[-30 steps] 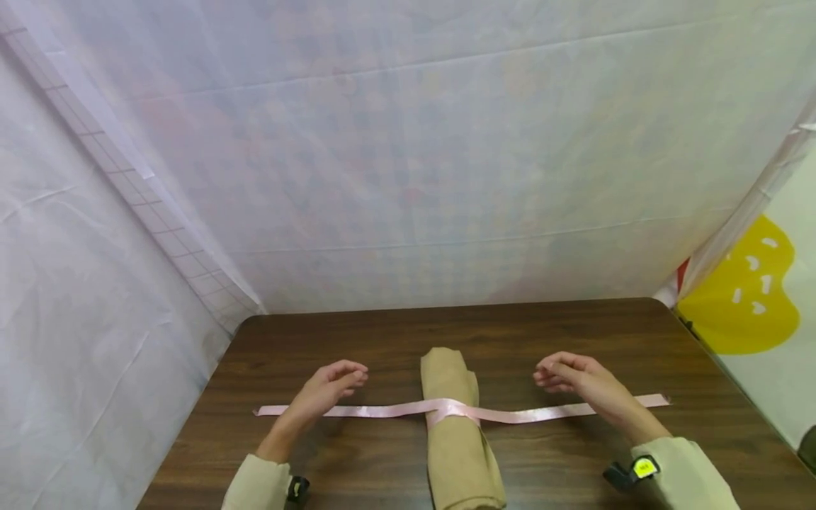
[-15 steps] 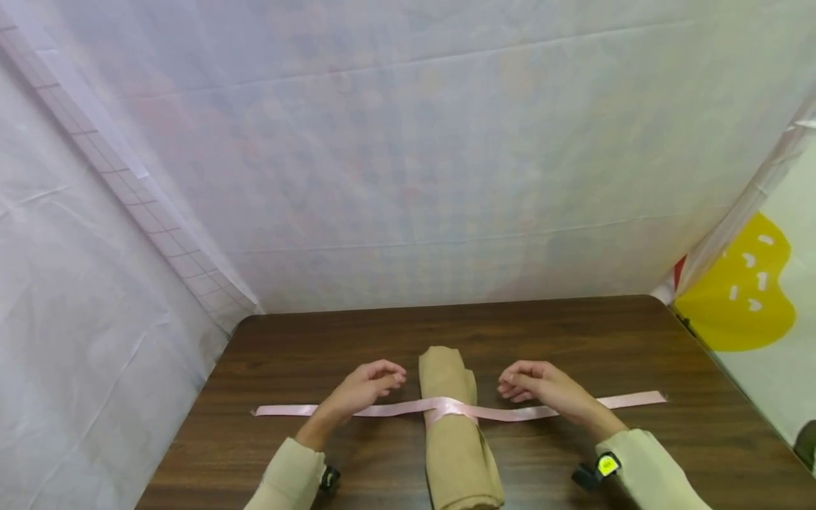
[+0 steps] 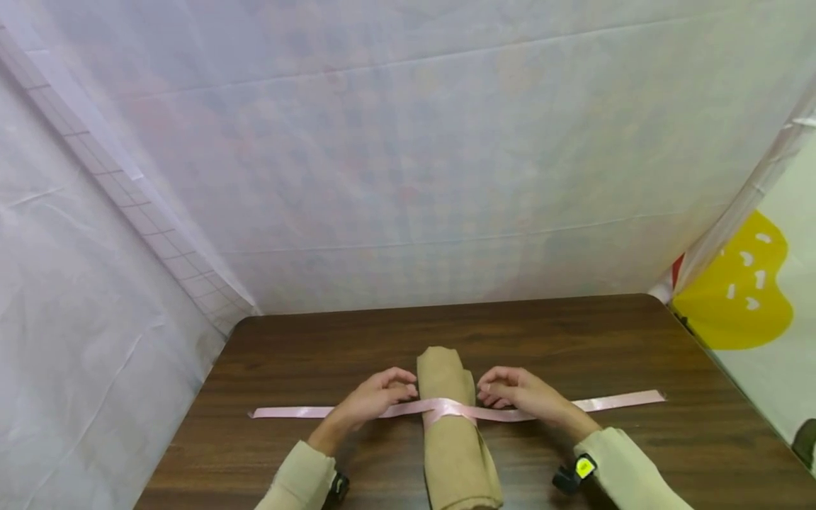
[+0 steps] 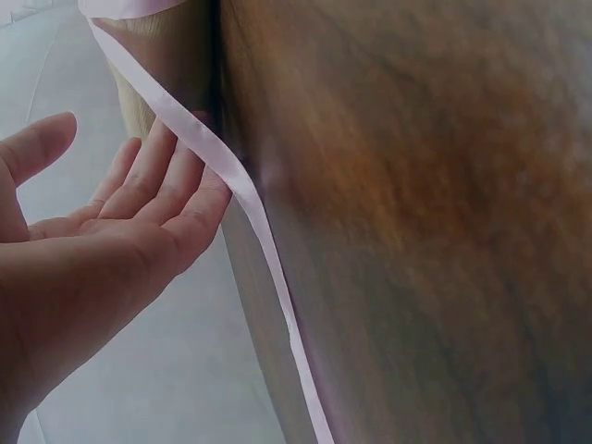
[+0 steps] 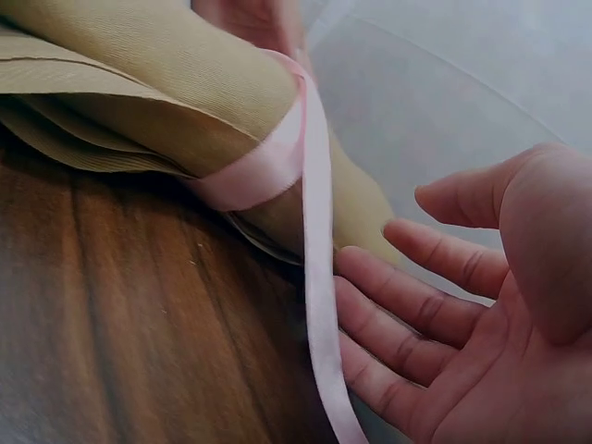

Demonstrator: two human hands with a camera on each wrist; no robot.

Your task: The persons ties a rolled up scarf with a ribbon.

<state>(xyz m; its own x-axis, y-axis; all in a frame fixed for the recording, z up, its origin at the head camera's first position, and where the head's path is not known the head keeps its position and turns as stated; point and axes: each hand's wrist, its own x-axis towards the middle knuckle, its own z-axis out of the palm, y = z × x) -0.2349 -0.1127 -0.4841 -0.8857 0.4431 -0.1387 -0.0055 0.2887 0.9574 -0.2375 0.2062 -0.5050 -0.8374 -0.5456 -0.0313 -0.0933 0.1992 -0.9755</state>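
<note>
- White sheeting at back, dark wood-grain surface below both hands.
- Left tail of pink ribbon lies outward past left hand; a brush from that hand could drag it askew.
- Left hand: fingers slightly bent, thumb well apart, holding nothing; fingertips right by ribbon, contact unclear.
- Tan cloth roll between the hands, ribbon round its middle, crossed on top. Can't tell if knotted; if only crossed, uneven pull would probably loosen it or twist the roll.
- Roll's layered edge faces right-hand side; could unroll if ribbon slackens.
- Right hand: fingers loosely bent, thumb apart, gripping nothing; fingertips beside ribbon, touch uncertain.
- Right tail extends beyond right hand; glossy, so a light pinch might slip.
</note>
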